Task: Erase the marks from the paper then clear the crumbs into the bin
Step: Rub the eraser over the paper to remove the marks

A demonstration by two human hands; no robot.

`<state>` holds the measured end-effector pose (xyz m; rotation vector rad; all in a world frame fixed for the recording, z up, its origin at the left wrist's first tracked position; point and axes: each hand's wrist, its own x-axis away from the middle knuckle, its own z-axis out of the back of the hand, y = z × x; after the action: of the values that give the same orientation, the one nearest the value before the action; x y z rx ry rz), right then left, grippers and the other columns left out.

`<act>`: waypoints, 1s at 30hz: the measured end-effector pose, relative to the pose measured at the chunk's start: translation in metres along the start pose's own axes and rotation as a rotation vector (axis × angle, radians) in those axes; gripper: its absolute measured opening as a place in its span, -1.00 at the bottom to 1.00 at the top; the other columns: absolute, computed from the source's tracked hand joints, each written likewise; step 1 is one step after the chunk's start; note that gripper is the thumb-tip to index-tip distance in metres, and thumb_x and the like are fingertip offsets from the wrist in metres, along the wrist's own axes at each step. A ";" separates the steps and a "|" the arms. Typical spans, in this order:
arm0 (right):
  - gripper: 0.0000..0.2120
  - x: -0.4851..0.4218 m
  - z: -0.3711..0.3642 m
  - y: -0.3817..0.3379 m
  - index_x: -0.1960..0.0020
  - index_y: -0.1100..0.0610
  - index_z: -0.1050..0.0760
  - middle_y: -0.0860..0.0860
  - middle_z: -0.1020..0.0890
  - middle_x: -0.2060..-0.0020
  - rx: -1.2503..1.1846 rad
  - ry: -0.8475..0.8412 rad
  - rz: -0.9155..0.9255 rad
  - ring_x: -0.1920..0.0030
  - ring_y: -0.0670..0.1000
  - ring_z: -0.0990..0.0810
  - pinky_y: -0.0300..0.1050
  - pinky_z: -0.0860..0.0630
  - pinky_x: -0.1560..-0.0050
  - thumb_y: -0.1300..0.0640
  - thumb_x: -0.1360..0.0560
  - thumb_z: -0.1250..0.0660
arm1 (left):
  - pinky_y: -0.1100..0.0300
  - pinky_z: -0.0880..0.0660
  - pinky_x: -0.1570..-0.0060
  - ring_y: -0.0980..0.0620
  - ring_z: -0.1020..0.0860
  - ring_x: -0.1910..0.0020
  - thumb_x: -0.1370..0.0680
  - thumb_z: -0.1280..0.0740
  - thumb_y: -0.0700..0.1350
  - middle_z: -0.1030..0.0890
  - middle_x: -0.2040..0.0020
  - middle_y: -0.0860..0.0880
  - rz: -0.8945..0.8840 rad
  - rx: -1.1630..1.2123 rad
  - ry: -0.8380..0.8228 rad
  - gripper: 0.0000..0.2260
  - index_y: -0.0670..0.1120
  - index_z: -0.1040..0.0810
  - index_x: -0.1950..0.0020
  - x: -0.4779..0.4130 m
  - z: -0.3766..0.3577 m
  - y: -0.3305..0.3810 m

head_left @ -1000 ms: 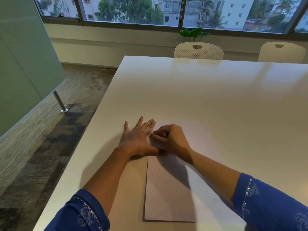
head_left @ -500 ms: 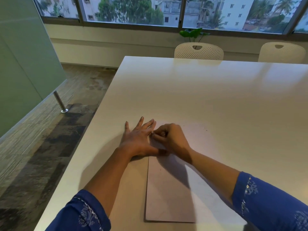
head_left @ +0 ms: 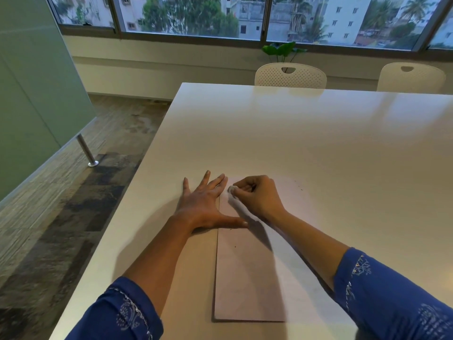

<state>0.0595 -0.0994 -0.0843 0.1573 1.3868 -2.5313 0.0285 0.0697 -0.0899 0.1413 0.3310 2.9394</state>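
An office meeting room — long white table (head_left: 306, 143), perforated chairs (head_left: 290, 76), wide windows (head_left: 191, 15).

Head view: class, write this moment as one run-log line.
step: erasing | left hand: flat, thumb on paper | right hand: pinches eraser on paper | crumbs: few on paper

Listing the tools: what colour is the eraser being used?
White eraser, pinched by the right hand; head view.

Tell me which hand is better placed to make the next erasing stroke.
Right. The right hand pinches the eraser over the paper; the left hand lies flat, pressing on its left edge.
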 end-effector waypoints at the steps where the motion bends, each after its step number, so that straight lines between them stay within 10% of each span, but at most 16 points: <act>1: -0.84 0.000 0.000 0.003 0.04 0.14 -0.71 -0.02 -0.72 0.21 -0.022 0.020 -0.020 0.24 -0.11 -0.67 -0.28 -0.61 0.18 0.06 -0.47 -0.47 | -0.37 0.24 -0.47 0.09 0.30 -0.58 -0.14 -0.08 0.71 0.16 -0.62 0.21 0.001 -0.007 0.001 0.20 0.16 0.17 -0.63 -0.001 -0.001 0.000; 17: -0.81 -0.003 0.010 0.014 0.04 0.12 -0.68 -0.02 -0.70 0.26 -0.354 0.229 -0.185 0.24 -0.06 -0.65 -0.14 -0.63 0.14 0.01 -0.48 -0.48 | -0.02 0.26 -0.56 0.18 0.20 -0.57 -0.60 -0.01 0.37 0.00 -0.62 0.12 -0.250 -0.001 0.154 -0.30 0.04 0.00 -0.64 0.050 -0.008 0.037; 30: -0.84 -0.008 0.013 0.005 0.08 0.17 -0.70 -0.02 -0.66 0.34 0.000 -0.014 0.100 0.40 -0.14 -0.53 -0.34 -0.44 0.35 0.07 -0.47 -0.48 | 0.03 0.37 -0.48 0.15 0.32 -0.55 -0.51 0.09 0.51 0.24 -0.59 0.22 -0.371 -0.102 -0.092 -0.33 0.37 0.22 -0.55 0.064 -0.010 0.045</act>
<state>0.0690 -0.1112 -0.0794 0.2039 1.3389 -2.4468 -0.0431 0.0364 -0.0849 0.1786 0.1704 2.5667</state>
